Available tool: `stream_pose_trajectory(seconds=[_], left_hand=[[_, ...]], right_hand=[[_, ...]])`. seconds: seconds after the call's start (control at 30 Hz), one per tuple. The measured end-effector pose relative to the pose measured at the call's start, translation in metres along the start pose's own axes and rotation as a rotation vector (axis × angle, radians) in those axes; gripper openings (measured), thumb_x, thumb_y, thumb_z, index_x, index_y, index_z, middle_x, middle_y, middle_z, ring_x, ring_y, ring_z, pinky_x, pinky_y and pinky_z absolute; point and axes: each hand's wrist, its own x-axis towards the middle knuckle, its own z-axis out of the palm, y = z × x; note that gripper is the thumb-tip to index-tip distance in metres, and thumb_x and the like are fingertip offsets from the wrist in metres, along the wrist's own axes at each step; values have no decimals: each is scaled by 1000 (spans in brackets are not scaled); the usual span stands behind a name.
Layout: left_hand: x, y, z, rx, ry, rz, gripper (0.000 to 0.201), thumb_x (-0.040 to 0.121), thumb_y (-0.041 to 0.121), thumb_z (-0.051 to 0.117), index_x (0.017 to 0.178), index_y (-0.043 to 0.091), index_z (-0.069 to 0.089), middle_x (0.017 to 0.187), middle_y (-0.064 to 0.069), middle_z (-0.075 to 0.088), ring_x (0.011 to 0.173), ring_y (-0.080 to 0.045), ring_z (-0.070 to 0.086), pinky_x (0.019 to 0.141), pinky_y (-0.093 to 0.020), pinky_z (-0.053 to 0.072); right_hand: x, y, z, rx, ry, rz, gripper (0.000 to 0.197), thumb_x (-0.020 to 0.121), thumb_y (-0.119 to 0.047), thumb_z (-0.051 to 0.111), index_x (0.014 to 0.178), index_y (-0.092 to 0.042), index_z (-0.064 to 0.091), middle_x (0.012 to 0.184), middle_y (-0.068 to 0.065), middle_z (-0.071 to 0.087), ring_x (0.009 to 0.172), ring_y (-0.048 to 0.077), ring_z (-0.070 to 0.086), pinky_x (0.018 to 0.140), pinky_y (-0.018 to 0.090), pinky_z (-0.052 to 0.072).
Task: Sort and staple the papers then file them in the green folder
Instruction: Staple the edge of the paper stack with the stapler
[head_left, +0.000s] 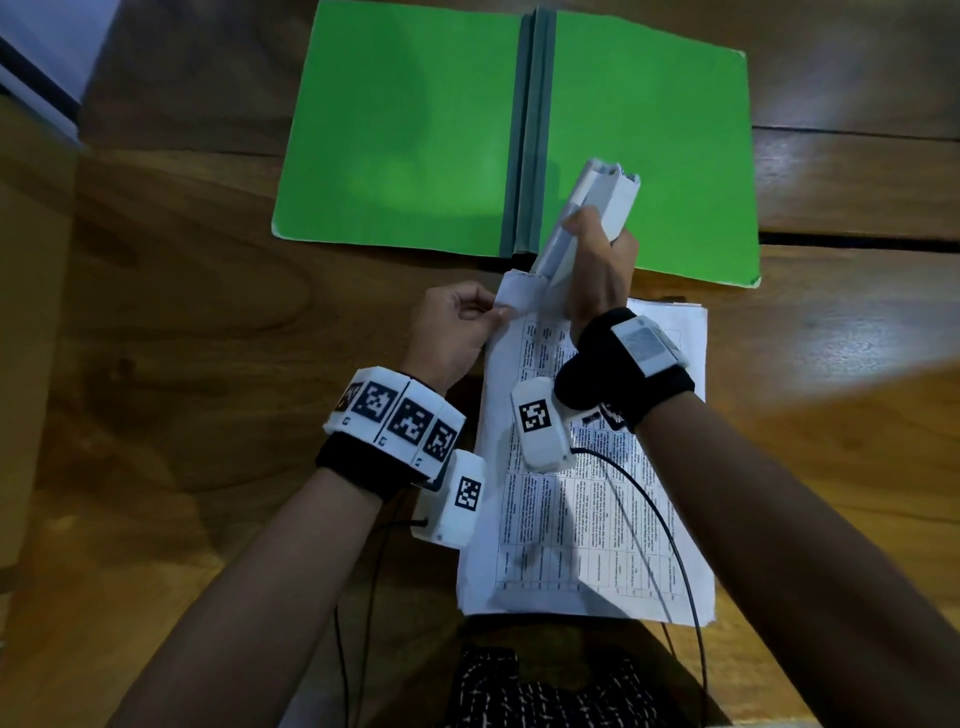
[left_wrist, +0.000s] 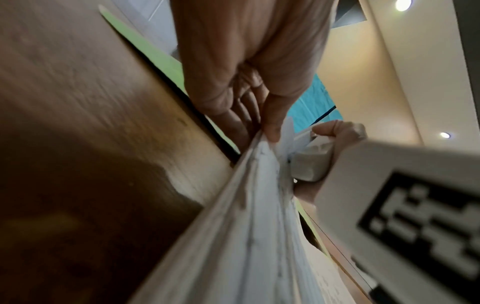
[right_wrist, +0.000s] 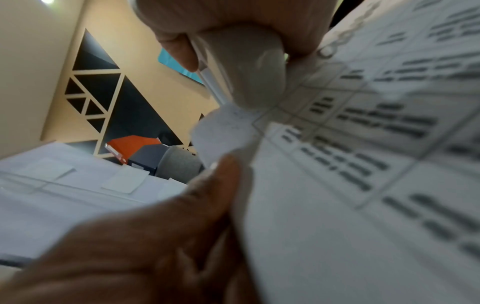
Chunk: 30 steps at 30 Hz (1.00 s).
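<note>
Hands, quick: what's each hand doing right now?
Left hand: pinches the papers at their top corner.
Right hand: grips the white stapler.

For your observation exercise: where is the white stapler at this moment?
In the head view the white stapler sits centre-right, gripped by the right hand, clamped over the top corner of the printed papers, just before the open green folder.

The green folder (head_left: 410, 130) lies open and flat on the wooden worktop (head_left: 171, 291), its grey-green spine running down the middle. Just beside its near edge, a sheaf of white papers (head_left: 582, 525) printed with tables is lifted at its far left corner. A white stapler (head_left: 587, 218) is tilted over the folder's near edge, its mouth closed over that raised corner. More sheets (head_left: 680, 322) lie flat beneath.
</note>
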Motion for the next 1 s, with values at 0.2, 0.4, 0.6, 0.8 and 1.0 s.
stream_pose_trajectory(seconds=[0.2,0.4,0.6,0.8,1.0], left_hand=[[0,-5,8,-16,71,21,34,81,-2,65,57,19,54,64,-1,60,60,-14,57,60,-24,49],[2,-13,9,-54,100,42,33,81,1,66,56,22,57,58,5,63,54,-8,56,56,-19,46],[3,-16,7,-73,85,59,34,81,0,65,56,21,57,41,18,62,42,8,54,46,-11,45],[4,-17,1,-84,-8,41,32,84,-3,60,61,19,60,49,18,66,64,-10,60,62,-23,53],[2,-19,-2,-110,-31,21,11,85,-6,57,91,-4,67,67,7,64,53,7,61,58,-12,54]], right_hand=[[-11,-18,8,62,-17,-32,8,66,-23,45,61,-19,40,64,-3,39,60,11,41,60,28,38],[-19,-20,9,26,-43,-8,11,67,-26,42,60,-19,39,65,-3,35,59,9,39,51,23,35],[-21,-20,14,56,1,31,12,66,-27,45,59,-19,39,65,-3,35,58,9,38,58,27,34],[-12,-12,14,130,63,45,33,91,-19,52,60,-20,39,64,-2,40,59,9,42,60,27,40],[-10,-7,15,129,106,97,38,92,-23,52,58,-19,35,62,-2,40,56,9,40,56,24,38]])
